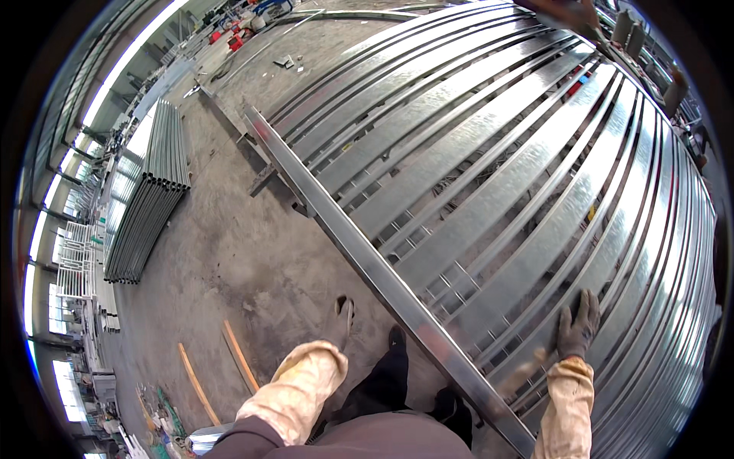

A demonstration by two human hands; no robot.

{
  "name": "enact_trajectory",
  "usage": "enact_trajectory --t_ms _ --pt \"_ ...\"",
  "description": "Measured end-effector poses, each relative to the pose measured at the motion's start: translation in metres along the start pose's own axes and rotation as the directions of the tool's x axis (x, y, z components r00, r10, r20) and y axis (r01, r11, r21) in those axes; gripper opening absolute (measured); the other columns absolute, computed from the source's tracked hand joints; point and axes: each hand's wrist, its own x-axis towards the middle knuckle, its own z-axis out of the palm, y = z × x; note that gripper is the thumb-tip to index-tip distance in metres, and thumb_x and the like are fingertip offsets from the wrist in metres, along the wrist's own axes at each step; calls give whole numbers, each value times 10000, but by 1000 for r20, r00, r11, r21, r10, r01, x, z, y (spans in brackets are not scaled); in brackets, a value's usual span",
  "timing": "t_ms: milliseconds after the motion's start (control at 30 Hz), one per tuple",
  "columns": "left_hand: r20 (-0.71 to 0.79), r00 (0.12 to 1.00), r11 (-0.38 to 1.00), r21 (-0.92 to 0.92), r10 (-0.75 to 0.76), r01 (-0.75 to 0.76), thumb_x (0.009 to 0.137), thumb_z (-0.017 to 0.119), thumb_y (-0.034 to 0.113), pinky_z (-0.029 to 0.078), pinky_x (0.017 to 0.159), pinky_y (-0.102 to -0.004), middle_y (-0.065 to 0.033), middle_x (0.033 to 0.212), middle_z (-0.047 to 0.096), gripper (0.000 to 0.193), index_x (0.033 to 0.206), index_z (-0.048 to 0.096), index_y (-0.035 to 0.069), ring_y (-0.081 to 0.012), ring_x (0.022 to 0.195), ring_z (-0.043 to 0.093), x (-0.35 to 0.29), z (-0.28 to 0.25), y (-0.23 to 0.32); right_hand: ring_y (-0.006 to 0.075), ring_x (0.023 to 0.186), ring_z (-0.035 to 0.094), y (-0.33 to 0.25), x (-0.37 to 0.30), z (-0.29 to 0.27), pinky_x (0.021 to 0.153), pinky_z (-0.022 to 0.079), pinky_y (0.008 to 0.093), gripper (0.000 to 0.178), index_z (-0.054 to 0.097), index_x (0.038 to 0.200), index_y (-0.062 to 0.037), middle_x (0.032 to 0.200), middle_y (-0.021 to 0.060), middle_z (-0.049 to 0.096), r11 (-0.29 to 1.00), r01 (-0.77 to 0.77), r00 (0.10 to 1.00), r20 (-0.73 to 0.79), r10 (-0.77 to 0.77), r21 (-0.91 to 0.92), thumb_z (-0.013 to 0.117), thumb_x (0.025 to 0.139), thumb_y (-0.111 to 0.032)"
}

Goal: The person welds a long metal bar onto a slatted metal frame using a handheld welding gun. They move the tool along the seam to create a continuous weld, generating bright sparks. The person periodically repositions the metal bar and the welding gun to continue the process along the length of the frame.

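Observation:
My right hand [578, 327], in a dark grey work glove, lies with outstretched fingers on the long shiny metal strips [489, 237] of a large frame. Below the wrist its forearm wears a beige sleeve cover. My left hand [336, 325], also gloved, hangs over the concrete floor to the left of the frame. Its fingers are loosely curled with a dark gap between them, and I make out nothing held there. A broad metal rail [382, 279] runs along the frame's near end, between my two hands.
A bundle of metal tubes [157, 183] stands on the floor at the left. Two wooden strips [241, 356] lie nearer to me. White racks [76, 260] line the left side. Another person's arm [585, 19] reaches in at the frame's far end. Red equipment [235, 40] stands far off.

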Motion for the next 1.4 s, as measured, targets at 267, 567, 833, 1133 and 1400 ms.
enact_trajectory --t_ms 267,567,833,1133,1400 --pt "-371 924 765 -619 -86 -178 1002 578 410 496 659 -330 -118 980 684 431 1254 607 62 -197 804 627 156 55 97 379 1391 433 -13 6 10 1176 312 472 549 523 1422 -14 1467 195 499 1000 -12 1000 -20 12 15 549 949 -290" --pt "-339 929 831 -552 -150 -67 996 587 414 499 659 -336 -118 960 685 437 1259 608 65 -204 789 628 153 77 110 393 1417 399 -30 15 6 1192 288 470 562 489 1456 -4 1520 218 436 996 -83 995 58 81 34 516 979 -299" --pt "-330 931 860 -510 -155 -38 990 594 417 502 660 -342 -117 942 686 443 1263 608 68 -209 776 629 147 79 116 382 1420 394 -34 15 5 1199 286 471 599 482 1435 29 1510 212 434 994 -111 991 69 110 9 452 992 -372" --pt "-341 936 899 -431 -89 -71 984 602 420 506 660 -348 -116 921 686 449 1268 609 71 -216 761 630 156 74 103 387 1358 461 -46 32 7 1151 359 471 494 564 1358 19 1429 225 511 992 -89 996 -9 90 91 550 899 -165" --pt "-297 955 936 -339 -14 -91 979 610 423 509 660 -353 -116 903 687 456 1272 609 74 -222 748 631 168 67 107 366 1339 481 -35 26 -4 1147 354 477 511 594 1344 -38 1396 161 556 995 -93 996 -9 93 29 599 853 -182"
